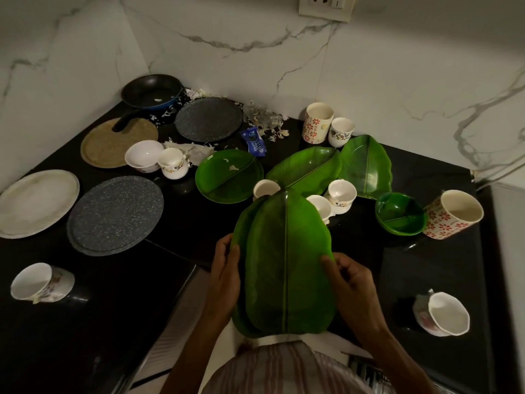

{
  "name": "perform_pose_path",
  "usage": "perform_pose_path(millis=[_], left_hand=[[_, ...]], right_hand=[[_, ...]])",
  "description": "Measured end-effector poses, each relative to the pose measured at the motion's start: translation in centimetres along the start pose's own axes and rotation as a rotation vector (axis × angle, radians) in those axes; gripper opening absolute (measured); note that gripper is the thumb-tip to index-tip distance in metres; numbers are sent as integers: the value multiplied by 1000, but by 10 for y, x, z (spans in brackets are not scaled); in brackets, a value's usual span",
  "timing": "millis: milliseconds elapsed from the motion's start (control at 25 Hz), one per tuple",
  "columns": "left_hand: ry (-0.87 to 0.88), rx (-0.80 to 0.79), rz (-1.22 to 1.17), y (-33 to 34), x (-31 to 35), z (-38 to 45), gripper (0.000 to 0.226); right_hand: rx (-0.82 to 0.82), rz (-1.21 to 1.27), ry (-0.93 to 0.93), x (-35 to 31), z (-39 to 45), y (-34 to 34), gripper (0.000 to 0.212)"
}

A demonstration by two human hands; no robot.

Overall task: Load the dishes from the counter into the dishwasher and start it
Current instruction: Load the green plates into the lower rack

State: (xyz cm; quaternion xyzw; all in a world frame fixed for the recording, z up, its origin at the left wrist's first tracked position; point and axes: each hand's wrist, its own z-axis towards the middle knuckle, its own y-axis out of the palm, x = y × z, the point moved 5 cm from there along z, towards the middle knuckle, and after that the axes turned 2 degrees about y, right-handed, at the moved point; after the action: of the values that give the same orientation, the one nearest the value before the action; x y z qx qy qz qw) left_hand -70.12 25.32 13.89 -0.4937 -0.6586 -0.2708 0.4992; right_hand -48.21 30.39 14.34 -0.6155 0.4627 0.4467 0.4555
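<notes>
I hold a stack of green leaf-shaped plates (284, 263) in front of my chest, above the counter's inner corner. My left hand (225, 275) grips the stack's left edge and my right hand (350, 282) pinches its right edge with thumb on top. On the black counter (184, 223) lie two more leaf plates (306, 169), a round green plate (228, 176), a green bowl (400, 213), two speckled grey plates (115, 214), a white plate (35, 201) and several white cups (342, 194). The dishwasher is out of view.
A black frying pan (152, 91) sits in the far corner with its handle over a tan round board (118, 142). Floral mugs (316, 122) stand by the marble wall; another (451, 213) lies at the right. Paper scraps and a blue wrapper (254, 142) litter the back. Tipped cups (42, 282) lie near the front edges.
</notes>
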Motion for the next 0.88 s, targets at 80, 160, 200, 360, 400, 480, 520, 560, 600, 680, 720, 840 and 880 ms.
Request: perform_pose_path(millis=[80, 160, 200, 360, 400, 480, 520, 560, 600, 680, 720, 840, 880], left_hand=[[14, 12, 4, -1, 0, -2, 30], [30, 17, 8, 1, 1, -4, 29], [35, 25, -6, 3, 1, -4, 28], [-20, 20, -98, 8, -3, 1, 19], [-30, -6, -101, 7, -4, 2, 21], [-56, -24, -142, 3, -10, 7, 30], [-68, -16, -161, 0, -13, 9, 34], [-79, -7, -174, -3, -16, 11, 36], [-92, 3, -185, -5, -17, 12, 36], [-98, 21, -204, -7, -21, 13, 35], [-94, 22, -215, -7, -20, 13, 34], [-79, 19, -227, -6, -18, 14, 35], [-76, 26, -215, -6, -17, 15, 35]], right_hand=[[-8, -11, 25, 1, 2, 3, 20], [-10, -33, 27, 2, 3, 11, 6], [-16, -58, 22, 5, 3, 17, 11], [-80, -162, 31, 13, -3, 40, 42], [-108, -195, 47, 13, -4, 42, 44], [-208, -252, 90, 4, 1, 43, 39], [-233, -274, 97, -3, 10, 40, 33], [-193, -303, 76, -12, 25, 33, 29], [-96, -345, 27, -23, 45, 22, 27], [124, -435, -56, -41, 97, -3, 27], [191, -489, -76, -48, 125, -12, 28], [224, -780, -47, -51, 202, -22, 33], [217, -879, -12, -51, 222, -22, 31]])
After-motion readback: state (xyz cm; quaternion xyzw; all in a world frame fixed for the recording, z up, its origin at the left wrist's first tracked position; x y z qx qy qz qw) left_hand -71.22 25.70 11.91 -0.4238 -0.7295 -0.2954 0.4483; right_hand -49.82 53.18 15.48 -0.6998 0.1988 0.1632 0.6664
